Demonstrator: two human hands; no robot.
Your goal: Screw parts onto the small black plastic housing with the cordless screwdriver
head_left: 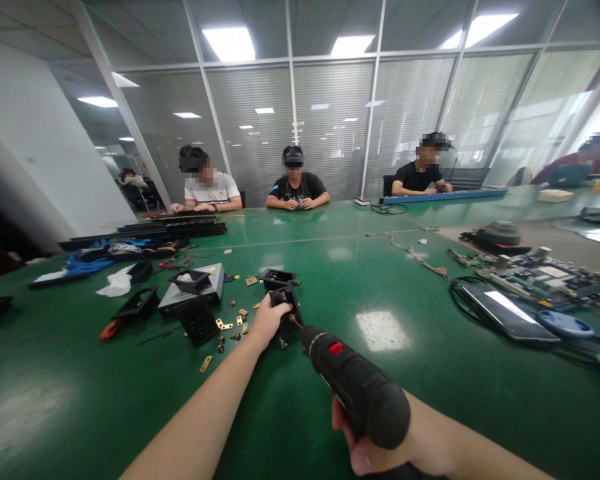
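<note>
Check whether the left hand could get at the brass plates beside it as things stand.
Probably not at once: the left hand is closed on the black part. The brass plates lie just to its left on bare table, nothing between, so it would only need to let go.

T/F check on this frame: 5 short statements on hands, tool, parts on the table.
1. The right hand grips a black power screwdriver. True.
2. The left hand lies flat on bare table. False: it holds a small black plastic part.
3. The screwdriver's tip points at that part. True.
4. The table is white. False: green.
5. Small brass pieces lie left of the left hand. True.
</note>
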